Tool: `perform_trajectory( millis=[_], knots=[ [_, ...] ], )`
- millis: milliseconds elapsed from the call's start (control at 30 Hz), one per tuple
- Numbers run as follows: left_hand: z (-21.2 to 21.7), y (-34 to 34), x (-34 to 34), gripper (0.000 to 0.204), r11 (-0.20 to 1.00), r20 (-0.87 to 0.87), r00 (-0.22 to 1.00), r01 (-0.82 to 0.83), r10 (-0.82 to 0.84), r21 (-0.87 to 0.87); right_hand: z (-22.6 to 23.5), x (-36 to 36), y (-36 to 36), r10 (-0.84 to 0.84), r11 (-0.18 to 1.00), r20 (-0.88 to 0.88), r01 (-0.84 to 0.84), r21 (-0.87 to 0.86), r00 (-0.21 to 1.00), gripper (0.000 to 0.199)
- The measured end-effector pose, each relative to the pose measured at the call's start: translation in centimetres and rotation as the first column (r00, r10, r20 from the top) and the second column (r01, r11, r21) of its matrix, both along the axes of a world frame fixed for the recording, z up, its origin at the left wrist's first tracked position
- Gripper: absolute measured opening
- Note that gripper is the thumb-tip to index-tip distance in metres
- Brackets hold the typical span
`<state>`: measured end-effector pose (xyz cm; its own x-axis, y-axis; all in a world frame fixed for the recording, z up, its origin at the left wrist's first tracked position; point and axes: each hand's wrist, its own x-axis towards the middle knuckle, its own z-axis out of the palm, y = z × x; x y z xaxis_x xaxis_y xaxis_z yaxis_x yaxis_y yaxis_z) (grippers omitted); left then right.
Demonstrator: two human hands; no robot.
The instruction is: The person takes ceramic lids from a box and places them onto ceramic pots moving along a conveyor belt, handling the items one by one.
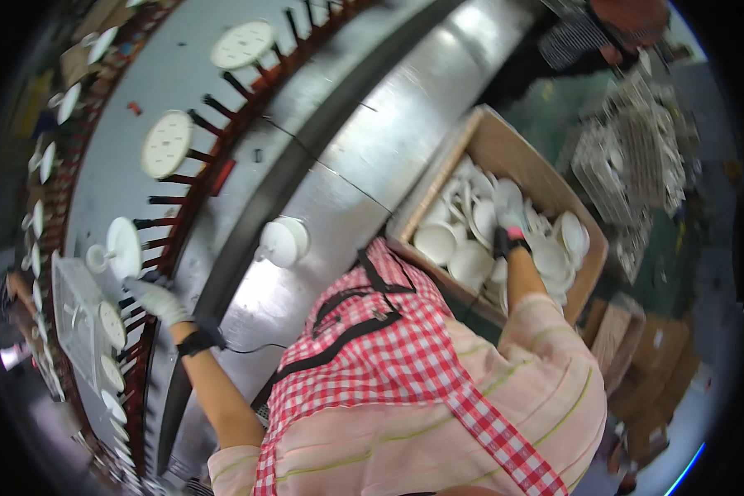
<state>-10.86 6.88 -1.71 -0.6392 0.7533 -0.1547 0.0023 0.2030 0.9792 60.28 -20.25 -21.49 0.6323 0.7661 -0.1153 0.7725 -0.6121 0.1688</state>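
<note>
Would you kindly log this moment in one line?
left hand: near white disc | right hand: in cardboard box among white discs | metal table: white piece

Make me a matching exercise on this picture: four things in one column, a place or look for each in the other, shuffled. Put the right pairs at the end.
Column one
1. Left hand
2. Right hand
3. Apron
4. Box

Column two
A. Red and white checks
B. Brown, open at the top
C. Beside the row of dark pegs
D. Down among a heap of white discs

Pairs: 1-C, 2-D, 3-A, 4-B
</note>
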Motion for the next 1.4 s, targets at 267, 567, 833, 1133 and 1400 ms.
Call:
perform_trajectory(
  millis=[267, 567, 833, 1133, 1400],
  knots=[
    [3.7, -6.8, 8.3, 0.037, 0.976, -0.113, 0.986, 0.138, -0.12, 0.17, 14.2, -4.0, 6.1, 0.004, 0.869, -0.76, 0.374, 0.324, 0.65, 0.025],
    [10.2, 0.7, 17.9, 0.03, 0.653, -0.397, 0.7, 0.707, -0.593, 0.272, 33.6, -17.0, 37.4, 0.632, 0.677, -0.32, -0.302, 0.671, 0.706, 0.035],
    [12.1, 7.4, 23.1, 0.032, 0.653, -0.627, 0.537, 0.755, -0.564, 0.059, 35.0, -24.0, 47.6, 0.733, 0.64, -0.064, -0.653, 0.405, 0.678, 0.031],
    [5.8, 22.0, 29.0, 0.036, 0.713, -0.689, 0.378, 0.639, -0.619, -0.29, 28.7, -28.2, 44.1, 0.872, 0.49, -0.389, -0.567, 0.663, 0.298, 0.034],
    [5.4, 21.7, 24.5, 0.039, 0.648, -0.498, 0.42, 0.57, -0.759, -0.506, 30.6, -32.1, 42.9, 0.803, 0.459, -0.544, -0.329, 0.825, -0.243, 0.047]
  ],
)
